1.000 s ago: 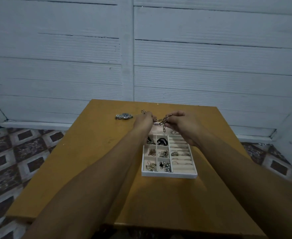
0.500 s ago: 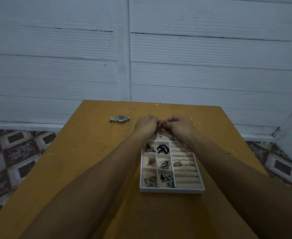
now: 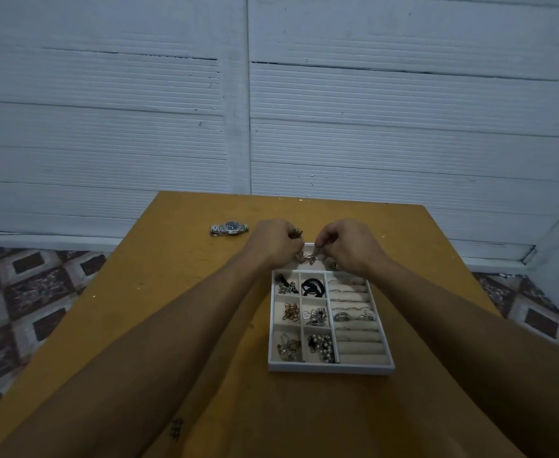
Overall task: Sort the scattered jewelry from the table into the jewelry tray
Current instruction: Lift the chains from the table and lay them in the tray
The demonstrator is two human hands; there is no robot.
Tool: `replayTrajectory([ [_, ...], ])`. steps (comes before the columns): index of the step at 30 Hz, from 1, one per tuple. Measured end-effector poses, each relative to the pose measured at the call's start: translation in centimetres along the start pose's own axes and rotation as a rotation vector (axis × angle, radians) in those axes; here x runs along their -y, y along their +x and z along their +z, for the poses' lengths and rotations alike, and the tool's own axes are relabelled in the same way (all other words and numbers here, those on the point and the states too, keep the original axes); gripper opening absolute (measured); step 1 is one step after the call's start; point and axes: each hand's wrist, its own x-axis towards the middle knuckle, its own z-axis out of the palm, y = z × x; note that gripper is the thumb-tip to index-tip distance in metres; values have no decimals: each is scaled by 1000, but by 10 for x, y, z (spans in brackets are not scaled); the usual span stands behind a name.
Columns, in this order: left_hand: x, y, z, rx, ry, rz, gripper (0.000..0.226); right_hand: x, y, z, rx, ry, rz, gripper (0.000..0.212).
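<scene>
Both left hand and right hand pinch the chain. It lies 9-to-3 o'clock over the jewelry tray, at its 12 o'clock end.

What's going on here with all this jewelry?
A person is sorting jewelry into a white divided tray on a yellow-brown table. The left hand and the right hand both pinch a gold link chain, holding it bunched over the tray's far end. Most compartments already hold pieces. A wristwatch lies on the table outside the tray, to the left of the hands, not yet sorted.
</scene>
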Motion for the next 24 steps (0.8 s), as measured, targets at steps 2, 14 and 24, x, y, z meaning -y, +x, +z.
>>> replayTrajectory([
  [2, 1, 1, -2, -21, -40, -9, 15, -2, 2, 0, 10, -21, -12, 19],
  [14, 11, 6, -3, 35, 121, 92, 8, -4, 9, -5, -22, -101, -78, 10],
  [24, 20, 10, -10, 168, 450, 235, 24, -16, 12, -4, 30, -301, -164, 9],
])
